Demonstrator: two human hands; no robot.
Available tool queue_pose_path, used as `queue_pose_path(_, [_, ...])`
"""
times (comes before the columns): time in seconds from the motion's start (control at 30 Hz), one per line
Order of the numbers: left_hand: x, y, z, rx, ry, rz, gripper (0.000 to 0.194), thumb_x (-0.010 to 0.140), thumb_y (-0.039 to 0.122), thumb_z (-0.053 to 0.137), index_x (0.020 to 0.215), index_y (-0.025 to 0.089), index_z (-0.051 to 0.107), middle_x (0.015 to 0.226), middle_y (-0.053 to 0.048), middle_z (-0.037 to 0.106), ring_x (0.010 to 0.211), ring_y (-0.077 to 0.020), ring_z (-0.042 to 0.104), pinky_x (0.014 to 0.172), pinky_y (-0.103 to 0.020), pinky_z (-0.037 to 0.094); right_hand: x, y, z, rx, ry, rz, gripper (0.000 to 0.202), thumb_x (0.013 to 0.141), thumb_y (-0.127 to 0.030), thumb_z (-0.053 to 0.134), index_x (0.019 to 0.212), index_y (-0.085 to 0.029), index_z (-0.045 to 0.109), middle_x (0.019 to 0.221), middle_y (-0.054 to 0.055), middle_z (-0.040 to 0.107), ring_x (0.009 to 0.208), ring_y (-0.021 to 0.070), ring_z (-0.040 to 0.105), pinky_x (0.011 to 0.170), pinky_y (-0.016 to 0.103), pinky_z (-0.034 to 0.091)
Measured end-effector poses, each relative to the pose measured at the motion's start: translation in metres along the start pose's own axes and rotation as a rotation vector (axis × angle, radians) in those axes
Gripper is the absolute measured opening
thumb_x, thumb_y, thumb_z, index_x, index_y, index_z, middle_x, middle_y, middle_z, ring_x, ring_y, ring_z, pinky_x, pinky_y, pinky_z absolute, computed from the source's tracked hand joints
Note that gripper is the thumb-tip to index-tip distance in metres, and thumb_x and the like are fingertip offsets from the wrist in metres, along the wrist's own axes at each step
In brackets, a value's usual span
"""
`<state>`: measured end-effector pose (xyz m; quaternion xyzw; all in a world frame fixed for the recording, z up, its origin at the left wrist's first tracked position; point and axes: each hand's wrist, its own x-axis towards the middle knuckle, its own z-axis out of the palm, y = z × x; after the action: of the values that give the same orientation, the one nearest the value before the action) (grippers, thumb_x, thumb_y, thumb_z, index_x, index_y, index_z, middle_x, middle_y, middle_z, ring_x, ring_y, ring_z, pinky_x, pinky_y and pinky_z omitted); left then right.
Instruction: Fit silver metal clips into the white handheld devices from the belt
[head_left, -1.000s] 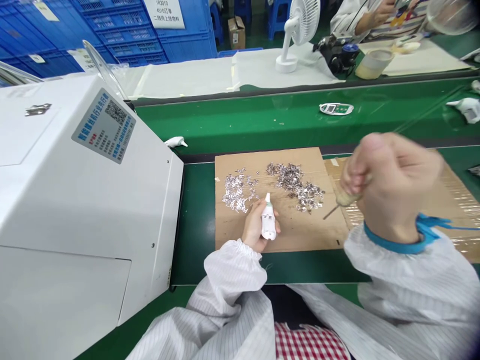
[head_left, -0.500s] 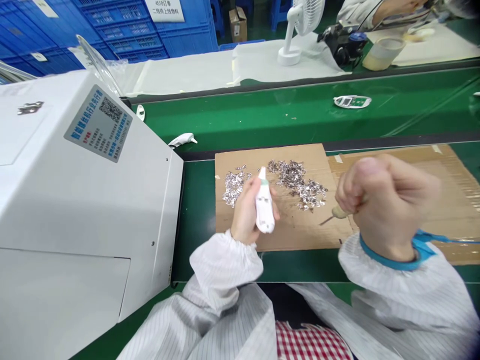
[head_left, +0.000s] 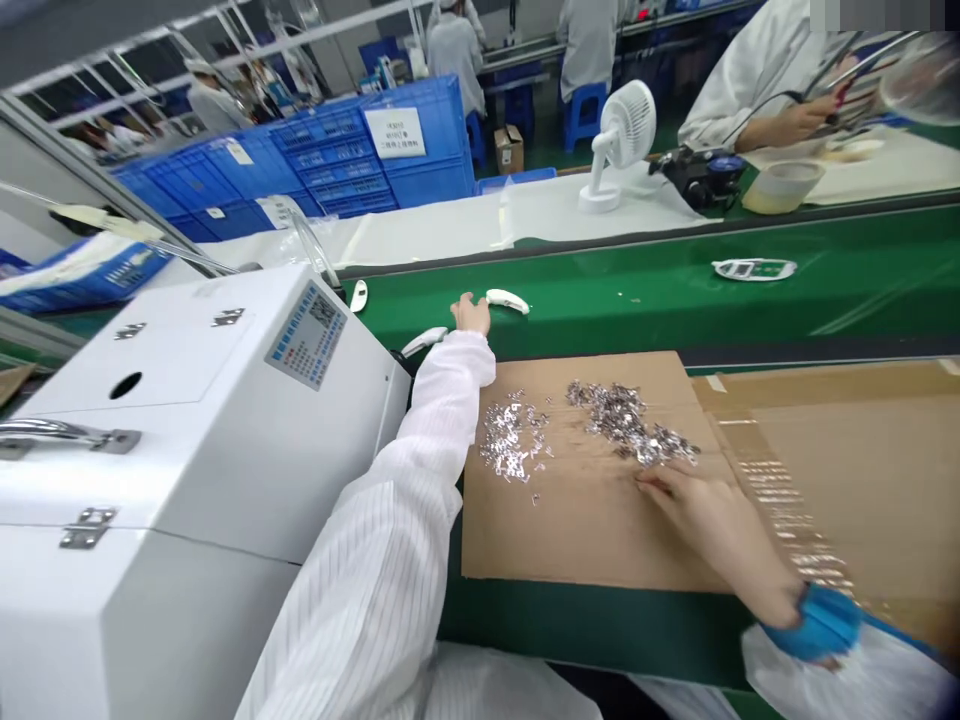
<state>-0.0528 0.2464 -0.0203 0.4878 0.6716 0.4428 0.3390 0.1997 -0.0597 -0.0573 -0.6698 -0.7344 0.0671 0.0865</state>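
My left hand (head_left: pixel 471 315) reaches over the green conveyor belt, its fingers apart. Just right of the fingertips lies a curved white handheld device (head_left: pixel 508 300), shaped like an ear thermometer. A second white device (head_left: pixel 424 341) rests left of that hand, partly behind the sleeve. My right hand (head_left: pixel 701 515) is low over the cardboard sheet (head_left: pixel 555 540), thumb and finger pinched at the near edge of a heap of small metal pieces (head_left: pixel 619 415). What the pinch holds, if anything, is too small to make out. A looser spread of metal pieces (head_left: pixel 510 440) lies to the left.
A large white machine (head_left: pixel 247 440) stands at my left. Farther along the belt are a small white part (head_left: pixel 359 295) and an open housing with a green circuit board (head_left: pixel 754 269). Beyond are a fan (head_left: pixel 622 135), a tape roll (head_left: pixel 781 188), blue crates (head_left: pixel 427 180) and a co-worker's hand (head_left: pixel 795 120).
My left hand has gone from above the cardboard to the belt and let go of the white device. My right hand has come down to the metal pieces; its wooden-handled tool no longer shows.
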Motion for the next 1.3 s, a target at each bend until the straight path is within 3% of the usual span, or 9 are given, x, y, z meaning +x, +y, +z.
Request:
queue_pose_path(0.13, [0.004,-0.017,-0.033,0.237,0.120,0.072,0.037,0.078,-0.001,0.058,0.111,0.014,0.055,0.156,-0.019,0.029,0.151,-0.0301,0.012,0.119,-0.041,0.017,0.004,0.000,-0.002,0.040,0.039,-0.022,0.017,0.092,-0.030,0.049,0.087,-0.026,0.064,0.088,0.001,0.075,0.055,0.0221,0.068,0.047,0.033,0.038])
queue_pose_path(0.27, [0.003,-0.029,-0.054,0.263,0.036,-0.044,0.021,0.074,-0.001,0.065,0.080,0.014,0.053,0.119,-0.015,0.060,0.138,-0.0305,0.038,0.111,-0.039,0.032,0.013,-0.014,-0.008,0.148,0.086,-0.023,0.009,0.087,-0.026,0.052,0.082,-0.026,0.060,0.075,0.000,0.073,0.055,0.0214,0.068,0.047,0.031,0.041])
queue_pose_path(0.37, [0.000,-0.023,-0.057,0.199,-0.014,-0.040,0.026,0.079,-0.002,0.064,0.071,0.016,0.046,0.094,-0.005,0.061,0.115,-0.0188,0.054,0.097,-0.023,0.041,0.019,-0.024,-0.018,0.275,0.091,-0.016,0.007,0.082,-0.023,0.055,0.078,-0.025,0.061,0.067,-0.001,0.071,0.051,0.0194,0.065,0.045,0.029,0.041])
queue_pose_path(0.5, [-0.012,0.002,-0.048,0.068,-0.049,0.008,0.015,0.087,0.015,0.067,0.084,0.018,0.052,0.080,0.001,0.057,0.077,-0.0102,0.058,0.069,-0.015,0.045,0.028,-0.026,-0.037,0.608,0.051,-0.012,0.016,0.082,-0.030,0.061,0.092,-0.025,0.073,0.076,0.001,0.076,0.056,0.0170,0.065,0.051,0.029,0.049])
queue_pose_path(0.57, [-0.030,0.015,-0.040,-0.101,-0.135,-0.038,0.010,0.094,0.026,0.058,0.100,0.020,0.054,0.070,0.003,0.053,0.057,-0.0098,0.053,0.056,-0.018,0.045,0.035,-0.024,-0.048,0.776,0.012,0.015,0.016,0.080,-0.036,0.068,0.086,-0.024,0.076,0.075,0.002,0.076,0.053,0.0158,0.063,0.049,0.028,0.050])
queue_pose_path(0.67, [-0.079,0.030,-0.028,-0.490,-0.425,-0.218,0.023,0.100,0.033,0.041,0.118,0.021,0.049,0.062,0.004,0.052,0.041,-0.0102,0.049,0.042,-0.020,0.039,0.046,-0.026,-0.068,0.953,-0.021,0.087,0.019,0.073,-0.041,0.076,0.079,-0.023,0.078,0.062,0.001,0.071,0.041,0.0121,0.052,0.038,0.025,0.043])
queue_pose_path(0.8, [-0.163,0.035,-0.019,-0.705,-0.715,-0.323,0.033,0.096,0.043,0.049,0.118,0.019,0.052,0.066,0.001,0.060,0.038,-0.0122,0.054,0.035,-0.021,0.037,0.061,-0.043,-0.088,1.036,0.126,0.087,0.019,0.069,-0.039,0.081,0.080,-0.023,0.079,0.062,0.000,0.069,0.045,0.0118,0.054,0.039,0.024,0.041])
queue_pose_path(0.97, [-0.221,0.034,-0.018,-0.792,-0.696,-0.353,0.039,0.087,0.047,0.064,0.115,0.022,0.054,0.064,0.004,0.059,0.035,-0.0128,0.054,0.034,-0.022,0.038,0.066,-0.061,-0.088,0.986,0.245,-0.104,0.009,0.077,-0.030,0.076,0.083,-0.025,0.079,0.086,0.004,0.076,0.075,0.0178,0.068,0.062,0.030,0.054])
queue_pose_path(1.3, [-0.234,0.037,-0.024,-0.811,-0.654,-0.375,0.034,0.087,0.044,0.065,0.113,0.023,0.055,0.066,0.004,0.057,0.036,-0.0110,0.052,0.037,-0.024,0.042,0.053,-0.059,-0.079,0.733,0.250,-0.287,0.014,0.089,-0.024,0.066,0.095,-0.024,0.077,0.091,0.005,0.074,0.080,0.0176,0.068,0.063,0.030,0.053])
